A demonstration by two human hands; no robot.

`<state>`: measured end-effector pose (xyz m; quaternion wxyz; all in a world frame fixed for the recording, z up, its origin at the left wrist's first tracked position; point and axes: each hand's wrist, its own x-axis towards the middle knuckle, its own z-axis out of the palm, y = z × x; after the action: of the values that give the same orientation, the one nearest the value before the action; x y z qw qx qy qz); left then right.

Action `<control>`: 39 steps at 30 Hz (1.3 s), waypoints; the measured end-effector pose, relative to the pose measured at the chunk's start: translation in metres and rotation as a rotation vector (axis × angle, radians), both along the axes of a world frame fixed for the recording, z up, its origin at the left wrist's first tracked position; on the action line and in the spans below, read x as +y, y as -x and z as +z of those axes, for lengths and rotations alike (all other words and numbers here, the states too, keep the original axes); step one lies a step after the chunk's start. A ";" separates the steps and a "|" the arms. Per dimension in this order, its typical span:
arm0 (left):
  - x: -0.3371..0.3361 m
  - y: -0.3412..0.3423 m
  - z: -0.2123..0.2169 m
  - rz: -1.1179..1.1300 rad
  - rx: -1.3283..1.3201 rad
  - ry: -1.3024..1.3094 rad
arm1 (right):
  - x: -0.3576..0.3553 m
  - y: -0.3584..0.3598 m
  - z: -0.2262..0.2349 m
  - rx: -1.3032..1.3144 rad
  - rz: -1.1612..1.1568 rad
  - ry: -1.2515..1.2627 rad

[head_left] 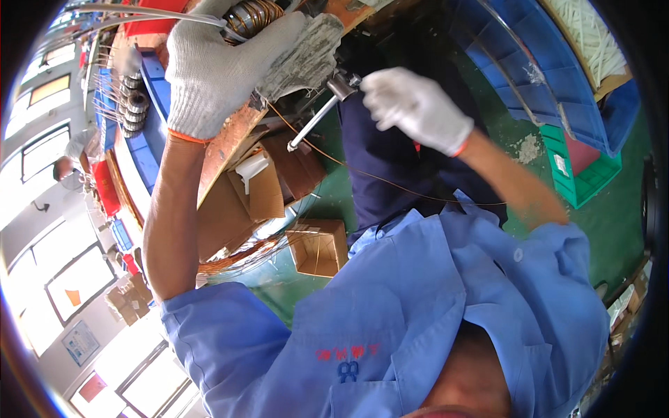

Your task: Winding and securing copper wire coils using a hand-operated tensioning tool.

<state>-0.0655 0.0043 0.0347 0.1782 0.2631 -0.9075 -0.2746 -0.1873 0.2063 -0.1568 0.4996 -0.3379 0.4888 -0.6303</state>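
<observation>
My left hand (212, 80), in a white knitted glove, is at the bench's edge. Its fingers and spread thumb curve around a metal ring with copper windings (252, 18), cut off by the top of the picture. Beneath the thumb lies a worn, rough grey block (310, 59). Pale tubes or cords (150, 14) pass across the fingers. My right hand (411, 108), also gloved, is curled and slightly blurred beside the metal head of a crank-like rod (315, 122). Whether it touches that head is unclear. A thin copper wire (334, 160) runs from the bench below the right hand.
The wooden bench (221, 150) has cardboard boxes (317, 247) under it and wire bundles nearby. Several wound metal rings (134, 104) stand at the left by blue trays. On the right are a large blue bin (502, 70) and a green crate (582, 171). A person is far left.
</observation>
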 end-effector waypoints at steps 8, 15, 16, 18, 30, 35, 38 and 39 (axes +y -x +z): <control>0.018 0.001 0.017 0.138 -0.038 -0.102 | -0.067 -0.125 0.023 -0.814 0.229 0.179; -0.002 -0.005 0.006 -0.069 0.097 0.125 | -0.078 -0.140 0.016 -0.973 0.229 0.277; -0.004 -0.005 0.004 -0.090 0.090 0.136 | -0.082 -0.130 0.014 -0.921 0.286 0.240; 0.000 -0.008 0.015 -0.060 -0.006 0.118 | -0.084 -0.129 0.012 -0.891 0.293 0.231; 0.007 -0.004 0.025 0.010 -0.104 -0.011 | -0.014 0.068 0.151 1.893 -0.221 0.397; 0.010 -0.031 0.034 0.010 0.080 0.196 | 0.042 0.032 0.215 1.310 -0.154 0.471; 0.035 -0.028 0.082 0.084 0.242 -0.026 | 0.044 0.010 0.186 1.091 -0.114 0.387; 0.047 -0.025 0.099 0.115 0.242 -0.199 | 0.038 0.003 0.184 1.037 -0.120 0.336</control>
<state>-0.0408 0.0510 0.1340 0.2745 0.2958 -0.8314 -0.3820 -0.1905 0.2444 0.0274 0.0954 -0.6510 0.5819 -0.4780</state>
